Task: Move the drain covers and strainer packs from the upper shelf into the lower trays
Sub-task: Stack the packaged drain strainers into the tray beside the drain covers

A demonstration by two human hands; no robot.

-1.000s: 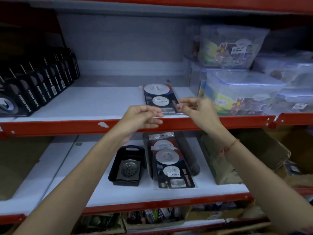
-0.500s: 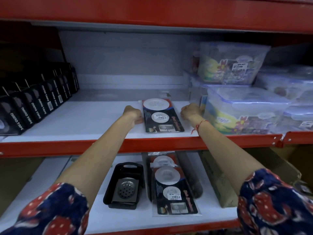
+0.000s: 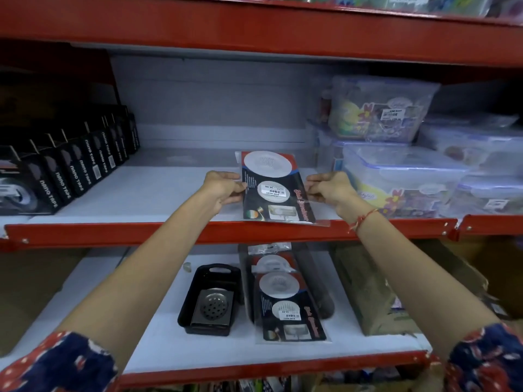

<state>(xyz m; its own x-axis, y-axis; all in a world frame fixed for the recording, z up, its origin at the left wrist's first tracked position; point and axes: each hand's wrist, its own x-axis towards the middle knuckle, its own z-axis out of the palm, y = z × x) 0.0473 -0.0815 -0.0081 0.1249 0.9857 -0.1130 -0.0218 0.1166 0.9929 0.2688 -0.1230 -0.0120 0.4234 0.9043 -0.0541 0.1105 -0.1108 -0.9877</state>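
A strainer pack, a dark card with two white round strainers in clear plastic, is tilted up over the front of the upper shelf. My left hand pinches its left edge and my right hand pinches its right edge. On the lower shelf a small black tray holds a square metal drain cover. Beside it a long black tray holds more strainer packs, stacked and overhanging its front.
Black nano tape boxes line the left of the upper shelf. Clear lidded containers are stacked at its right. A brown cardboard box sits right of the long tray. Red shelf rails run across the front.
Both hands have closed on the pack's side edges and lifted its far end, drawing it toward the shelf's front edge. The camera has moved closer.
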